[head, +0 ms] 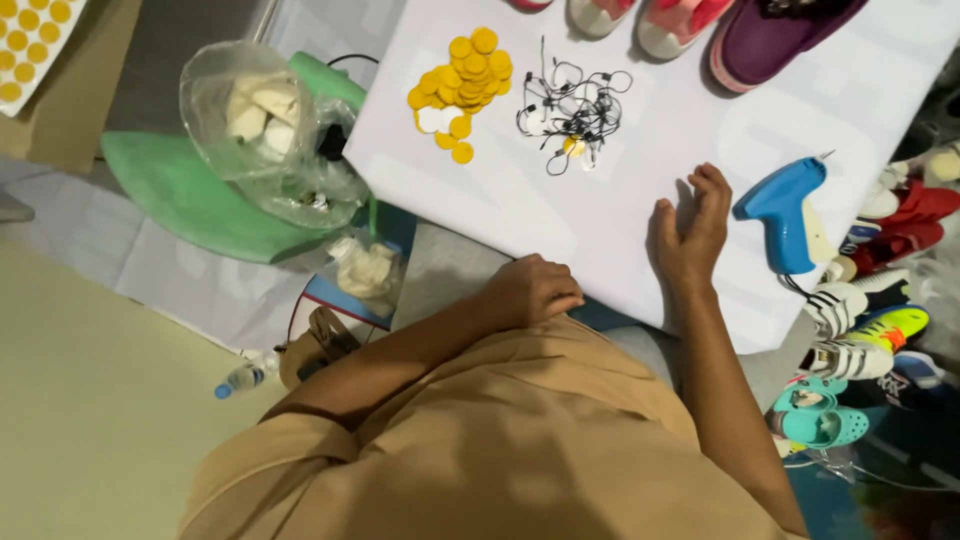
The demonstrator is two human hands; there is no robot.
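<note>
A white sheet [620, 200] is spread flat and is taken here as the reference surface. The right hand [690, 235] is laid palm down on the sheet, close to its near edge, with the fingers extended and slightly spread; nothing is gripped by it. A blue tagging gun [785, 210] is seen just beside this hand, at the right edge of the sheet, not touched, with its needle pointed away from the person. The left hand [530, 290] is placed at the near edge of the sheet, where the fingers are curled under into a loose fist; whether anything is enclosed cannot be told.

Toward the far side of the sheet, a tangle of black string loops [572, 105] is located, well apart from both hands. A pile of yellow round discs [462, 85] is lying just to the left of the tangle.

Along the far edge of the sheet, a purple shoe [770, 40] and pink shoes [675, 20] are partly shown. Off the left edge of the sheet, a clear plastic bag [265, 130] of pale pieces is resting on a green seat [180, 195].
</note>
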